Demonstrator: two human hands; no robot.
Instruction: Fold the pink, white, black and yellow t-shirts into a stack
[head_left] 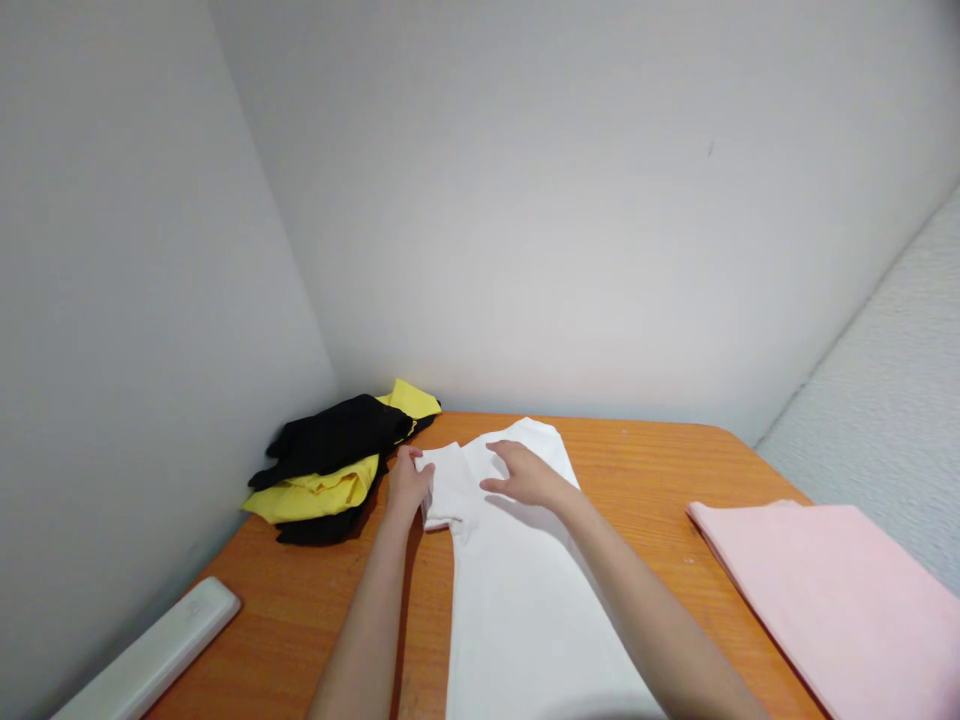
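A white shirt lies flat on an orange-brown wood-grain surface, running from the centre of the frame down to the bottom edge. Its short sleeve points toward the left of the frame, with small creases where it meets the body of the garment.

The left hand, just left of centre, is at the outer edge of this sleeve, its thumb resting over the hem and its fingers bent near the upper corner; whether it pinches the cloth firmly cannot be told. The right hand, just right of centre, is released, with thumb and fingers spread apart over the upper part of the shirt and a soft shadow below it; whether the fingertips touch the fabric is unclear. Both forearms reach in from the bottom of the frame, the right one crossing over the shirt's right side.

Left of centre, near the left hand, sits a loose heap of black and yellow cloth. In the lower left corner lies a long white object with rounded edges. At the lower right is a folded pink cloth, well apart from the shirt. A pale wall fills the top.
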